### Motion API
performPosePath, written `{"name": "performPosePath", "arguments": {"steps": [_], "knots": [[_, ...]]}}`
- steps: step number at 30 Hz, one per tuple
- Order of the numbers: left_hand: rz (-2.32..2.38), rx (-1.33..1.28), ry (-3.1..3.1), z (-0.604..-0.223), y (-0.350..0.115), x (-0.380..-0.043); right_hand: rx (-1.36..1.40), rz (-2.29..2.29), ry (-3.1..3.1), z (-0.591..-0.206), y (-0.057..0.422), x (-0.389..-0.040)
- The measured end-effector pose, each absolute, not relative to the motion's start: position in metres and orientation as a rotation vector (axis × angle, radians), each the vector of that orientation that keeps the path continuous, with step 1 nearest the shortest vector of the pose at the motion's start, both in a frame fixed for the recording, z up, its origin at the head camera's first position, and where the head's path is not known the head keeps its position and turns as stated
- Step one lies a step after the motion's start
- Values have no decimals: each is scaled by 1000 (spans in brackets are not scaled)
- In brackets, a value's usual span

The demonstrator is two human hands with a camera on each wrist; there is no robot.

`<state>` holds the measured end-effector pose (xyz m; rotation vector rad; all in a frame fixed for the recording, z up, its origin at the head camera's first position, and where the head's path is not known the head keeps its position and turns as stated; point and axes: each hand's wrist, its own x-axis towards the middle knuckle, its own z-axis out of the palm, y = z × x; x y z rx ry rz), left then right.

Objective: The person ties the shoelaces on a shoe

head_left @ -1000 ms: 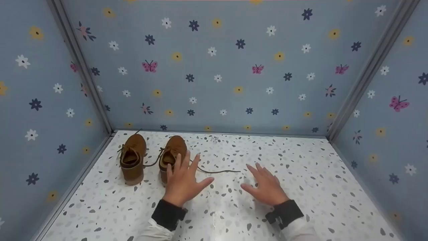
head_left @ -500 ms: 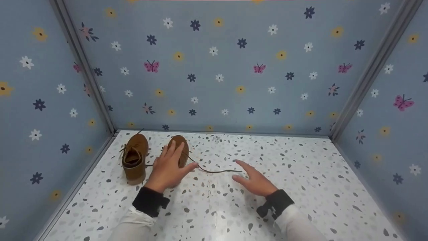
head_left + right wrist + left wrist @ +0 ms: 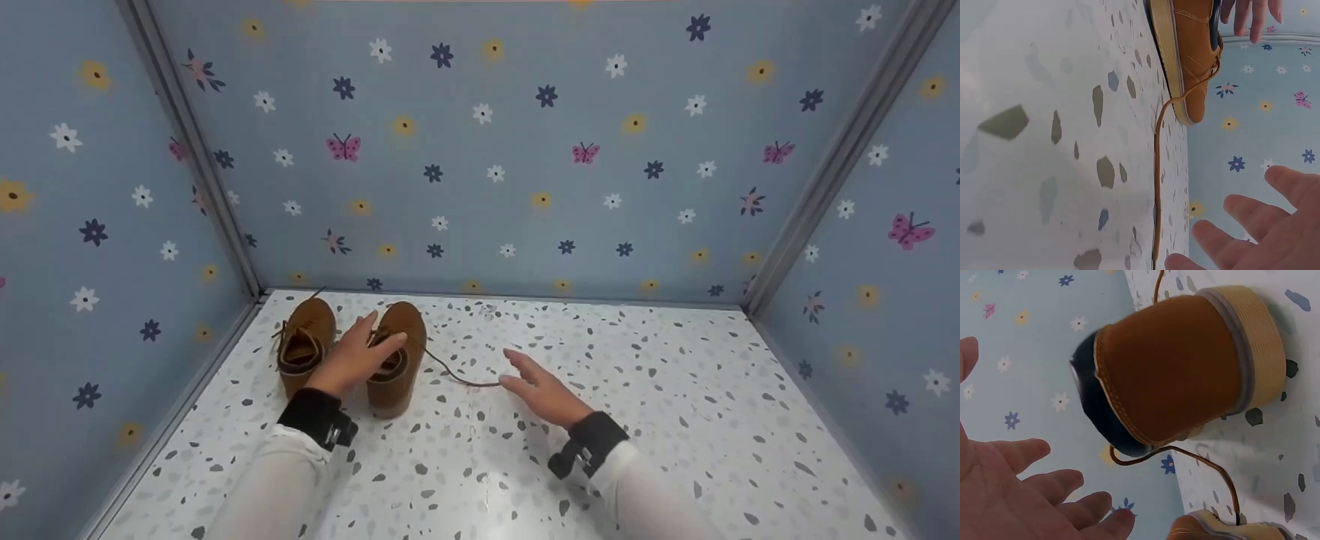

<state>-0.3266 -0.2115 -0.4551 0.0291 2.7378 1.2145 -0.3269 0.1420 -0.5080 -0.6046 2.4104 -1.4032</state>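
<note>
Two brown lace-up shoes stand upright on the floor with their toes toward the back wall. My left hand [image 3: 352,361], fingers extended, is over the gap between the left shoe [image 3: 313,321] and the right shoe [image 3: 391,394]. In the left wrist view its fingers are apart from the heel of the nearer shoe [image 3: 1174,371]. A loose lace [image 3: 457,377] trails rightward from the right shoe. My right hand [image 3: 547,391] is by the lace's free end, fingers spread; the right wrist view shows the lace [image 3: 1157,174] lying outside its fingers.
White speckled floor [image 3: 675,427] runs under the shoes. A flower-patterned back wall [image 3: 487,150] and similar side walls enclose it, joined by grey corner strips [image 3: 840,150]. Each wrist wears a black band [image 3: 598,439] with a small camera.
My left hand has moved left across the right shoe, uncovering its heel. The right hand has moved left and slightly up toward the lace's end. The shoes stay in place.
</note>
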Motion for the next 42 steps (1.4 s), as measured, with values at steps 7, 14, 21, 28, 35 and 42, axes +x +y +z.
{"name": "performPosePath", "arguments": {"steps": [7, 14, 21, 28, 35, 42], "knots": [[1281, -42, 2583, -461, -227, -345, -575, -1468, 2300, -507, 109, -335], [1189, -50, 2607, -476, -232, -355, -480, -1523, 2212, -507, 76, -344], [1181, -17, 2627, -491, -233, -361, -411, -1565, 2173, -512, 54, -352], [1188, -11, 2717, -498, -232, -368, -386, -1561, 2228, -518, 47, -350], [1294, -70, 2714, -491, -215, -359, -363, -1489, 2374, -525, 45, -347], [1403, -105, 2660, -478, -186, -345, -314, -1489, 2405, -528, 46, -351]]}}
